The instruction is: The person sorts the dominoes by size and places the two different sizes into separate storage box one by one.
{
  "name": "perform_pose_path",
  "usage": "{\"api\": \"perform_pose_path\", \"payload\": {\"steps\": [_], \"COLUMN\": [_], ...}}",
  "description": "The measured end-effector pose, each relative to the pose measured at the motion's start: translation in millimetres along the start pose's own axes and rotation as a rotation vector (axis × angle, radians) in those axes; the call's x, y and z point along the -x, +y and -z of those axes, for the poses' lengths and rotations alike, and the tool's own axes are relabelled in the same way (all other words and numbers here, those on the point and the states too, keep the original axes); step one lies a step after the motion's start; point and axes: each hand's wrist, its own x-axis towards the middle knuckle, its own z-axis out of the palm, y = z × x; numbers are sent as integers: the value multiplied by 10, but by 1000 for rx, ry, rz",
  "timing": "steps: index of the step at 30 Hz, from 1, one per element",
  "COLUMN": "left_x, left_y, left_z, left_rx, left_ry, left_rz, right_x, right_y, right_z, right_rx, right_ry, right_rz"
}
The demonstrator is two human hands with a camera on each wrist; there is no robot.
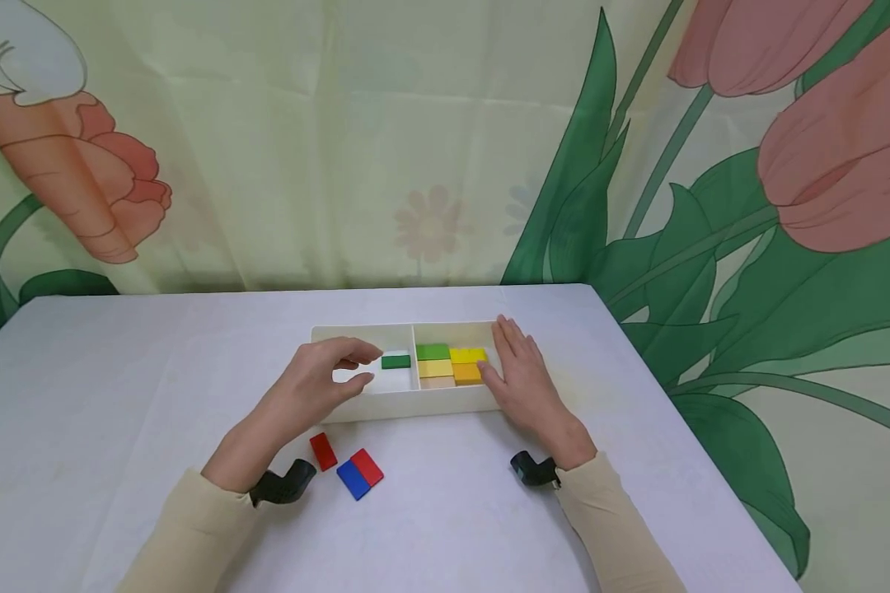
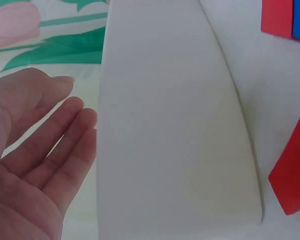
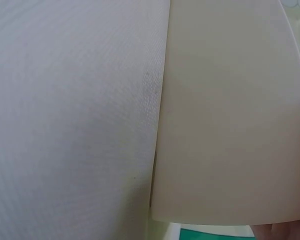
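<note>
One empty left hand is hovering over the left compartment of a white tray, thumb and curved fingers kinda parted. Just right of its fingertips, a dark green block is lying beside the divider, long axis running left-right, so that hand's sitting way closer. Past the yellow blocks, the right hand is resting along the tray's right end, fingers straight, gripping nothing.
</note>
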Motion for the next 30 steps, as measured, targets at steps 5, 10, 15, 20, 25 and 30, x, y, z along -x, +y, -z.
{"api": "perform_pose_path", "payload": {"steps": [5,10,15,20,25,30], "left_x": [117,222,298,380,391,373], "left_y": [66,115,134,149,150,122], "left_z": [21,31,12,3,3,-1], "left_rx": [5,23,25,46,113,204], "left_ry": [23,29,13,-10,-73,-194], "left_rz": [-19,-35,-59,-82,-102,-85], "right_x": [2,-12,-13,-8,-3,-4], "right_y": [13,16,10,12,19,26], "right_z": [-6,-18,-15,-6,4,14], "right_rx": [5,2,13,10,7,-1], "right_ry": [7,4,2,-6,-4,-5], "right_rz": [1,6,-2,-4,-12,-8]}}
